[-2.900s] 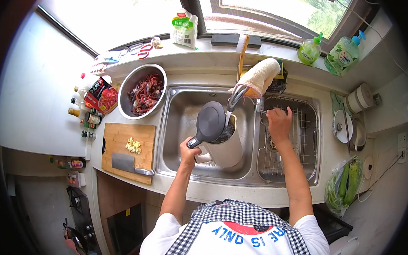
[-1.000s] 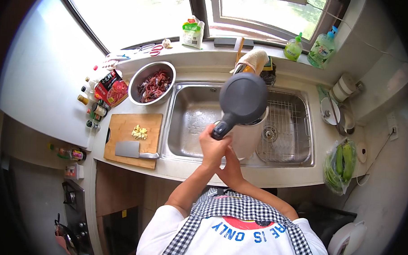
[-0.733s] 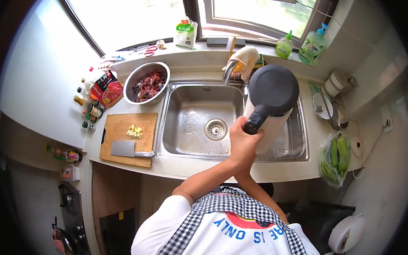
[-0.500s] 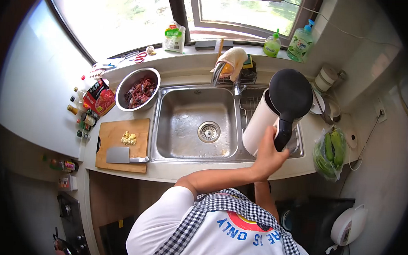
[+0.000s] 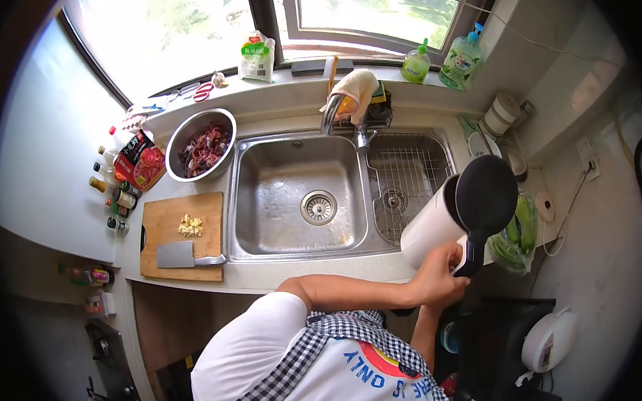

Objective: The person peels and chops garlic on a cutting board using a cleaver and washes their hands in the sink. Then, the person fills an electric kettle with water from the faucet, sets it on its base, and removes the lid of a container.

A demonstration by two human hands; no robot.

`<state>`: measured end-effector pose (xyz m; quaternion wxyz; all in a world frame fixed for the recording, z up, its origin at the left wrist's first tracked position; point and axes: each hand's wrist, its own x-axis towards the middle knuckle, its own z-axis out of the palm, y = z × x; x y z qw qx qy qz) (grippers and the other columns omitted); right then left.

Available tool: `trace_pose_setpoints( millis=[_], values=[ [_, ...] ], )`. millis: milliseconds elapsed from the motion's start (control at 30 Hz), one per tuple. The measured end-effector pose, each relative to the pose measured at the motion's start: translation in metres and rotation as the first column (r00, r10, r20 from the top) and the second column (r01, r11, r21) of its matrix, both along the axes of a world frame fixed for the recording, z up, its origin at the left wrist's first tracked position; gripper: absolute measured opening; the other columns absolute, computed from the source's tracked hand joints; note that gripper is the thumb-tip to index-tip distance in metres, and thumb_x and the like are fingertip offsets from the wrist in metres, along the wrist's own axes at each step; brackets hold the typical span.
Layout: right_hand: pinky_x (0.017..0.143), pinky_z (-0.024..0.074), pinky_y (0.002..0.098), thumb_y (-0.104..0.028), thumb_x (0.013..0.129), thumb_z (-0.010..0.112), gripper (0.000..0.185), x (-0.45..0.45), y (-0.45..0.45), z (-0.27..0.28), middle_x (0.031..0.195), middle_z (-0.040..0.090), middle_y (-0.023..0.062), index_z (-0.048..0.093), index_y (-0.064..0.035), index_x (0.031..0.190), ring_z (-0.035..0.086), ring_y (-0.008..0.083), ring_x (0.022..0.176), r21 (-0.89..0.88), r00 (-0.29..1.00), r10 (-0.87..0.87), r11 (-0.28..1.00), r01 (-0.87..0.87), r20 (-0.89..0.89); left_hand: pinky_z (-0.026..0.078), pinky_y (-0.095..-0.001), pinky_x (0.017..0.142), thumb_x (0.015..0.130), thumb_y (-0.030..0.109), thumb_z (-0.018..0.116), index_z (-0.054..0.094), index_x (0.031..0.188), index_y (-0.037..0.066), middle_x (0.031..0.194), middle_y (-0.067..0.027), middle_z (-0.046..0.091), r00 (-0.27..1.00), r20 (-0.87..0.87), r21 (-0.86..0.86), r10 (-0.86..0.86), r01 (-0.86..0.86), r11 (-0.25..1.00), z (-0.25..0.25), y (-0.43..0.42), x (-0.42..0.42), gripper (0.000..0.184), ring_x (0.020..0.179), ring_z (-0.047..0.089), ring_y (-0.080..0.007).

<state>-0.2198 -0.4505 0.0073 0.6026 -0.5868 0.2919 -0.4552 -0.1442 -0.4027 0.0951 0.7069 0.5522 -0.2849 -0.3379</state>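
Note:
My left hand [image 5: 438, 277] is closed on the black handle of a white electric kettle [image 5: 433, 222]. The kettle's round black lid [image 5: 486, 195] faces up, and a dark gap shows between it and the body. The kettle is at the right front edge of the sink, partly over the counter. My right forearm [image 5: 424, 335] comes up from below behind the left wrist, which hides the right hand. To the left of the kettle lie the small basin with a wire rack [image 5: 407, 164] and the large steel sink basin [image 5: 278, 199].
On the left, a cutting board [image 5: 154, 216] bears chopped garlic [image 5: 191, 226] and a cleaver [image 5: 175, 255]. Behind it stands a steel bowl of crayfish [image 5: 208, 151]. A cloth hangs over the faucet [image 5: 329, 119]. Bagged green vegetables [image 5: 521, 239] lie right of the kettle.
My left hand has carried the kettle to the right and toward me, from over the small basin to the counter's front edge. More of the wire rack now shows. The view has shifted slightly.

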Motion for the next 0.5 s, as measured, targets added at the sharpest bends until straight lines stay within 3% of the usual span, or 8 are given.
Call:
trace_pose_setpoints(
  millis=[167,400,500],
  values=[
    [0.088,0.0465,0.0329,-0.011,0.085,0.058,0.033,-0.024,0.017,-0.015,0.109,0.059,0.0109,0.054,0.0026,0.115,0.059,0.021,0.101,-0.024,0.999,0.03,0.999,-0.03,-0.03,0.044,-0.0237,0.062,0.066,-0.003,0.075,0.049,0.086,0.004,0.075,-0.0002,0.055,0.999,-0.027,0.064,-0.025,0.027,0.998,-0.019,0.017,-0.016,0.033,0.071,0.055,-0.0078],
    [0.089,0.046,0.0319,-0.01,0.085,0.058,0.03,-0.033,0.026,-0.026,0.109,0.06,0.0102,0.057,0.0033,0.112,0.059,0.0188,0.1,-0.022,0.988,0.144,0.989,-0.145,-0.048,0.048,-0.0247,0.067,0.066,-0.004,0.076,0.05,0.087,0.004,0.077,-0.0027,0.06,0.995,-0.091,0.141,0.028,-0.015,0.99,-0.04,0.025,-0.025,0.035,0.075,0.059,-0.0097],
    [0.085,0.0468,0.0319,-0.013,0.089,0.057,0.027,-0.041,0.008,-0.054,0.107,0.06,0.0089,0.057,0.0024,0.111,0.059,0.0167,0.095,-0.134,0.981,0.173,0.974,-0.185,-0.091,0.049,-0.0249,0.065,0.065,-0.003,0.076,0.051,0.087,0.003,0.077,-0.0037,0.061,0.993,-0.064,0.16,0.104,-0.093,0.983,-0.047,0.022,-0.028,0.034,0.072,0.06,-0.0103]
  ],
)
